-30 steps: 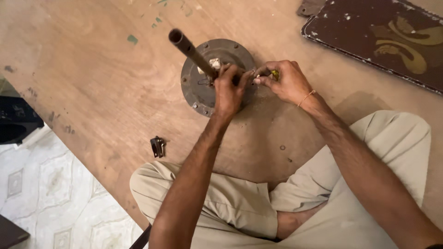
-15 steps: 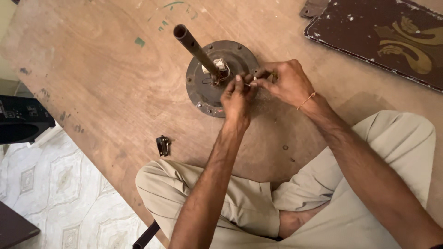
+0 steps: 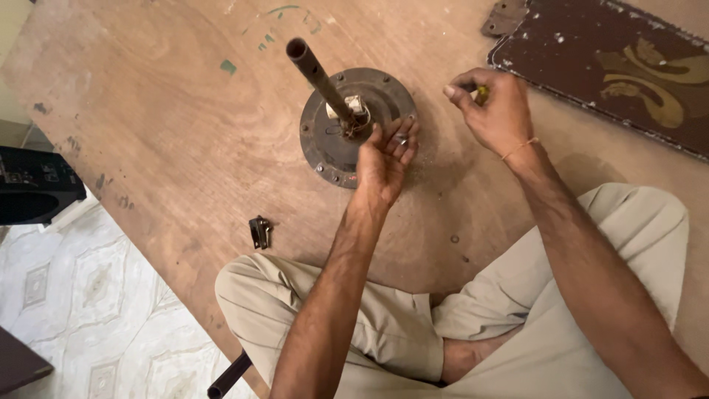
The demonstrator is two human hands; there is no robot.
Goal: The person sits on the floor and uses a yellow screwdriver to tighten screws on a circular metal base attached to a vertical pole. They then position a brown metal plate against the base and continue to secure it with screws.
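Note:
A round dark metal disc [image 3: 332, 151] lies on a wooden board [image 3: 162, 133] in front of my crossed legs. From its middle a rusty metal tube [image 3: 316, 76] stands up, with thin wires and a pale block at its foot. My left hand [image 3: 384, 159] rests palm-up at the disc's right edge, fingers apart, a small metal ring or nut on its fingers. My right hand [image 3: 491, 111] is lifted to the right of the disc, fingers closed on a small yellow-handled tool [image 3: 481, 92], mostly hidden in the fist.
A small dark metal clip [image 3: 259, 231] lies on the board left of my knee. A dark brown panel with a gold ornament [image 3: 628, 74] lies at the top right. A black box [image 3: 33, 185] stands on the tiled floor at left. A dark tube end [image 3: 229, 377] pokes out below.
Both hands were together at the foot of the tube. My right hand has pulled away to the right with the tool, and my left hand has opened, palm up.

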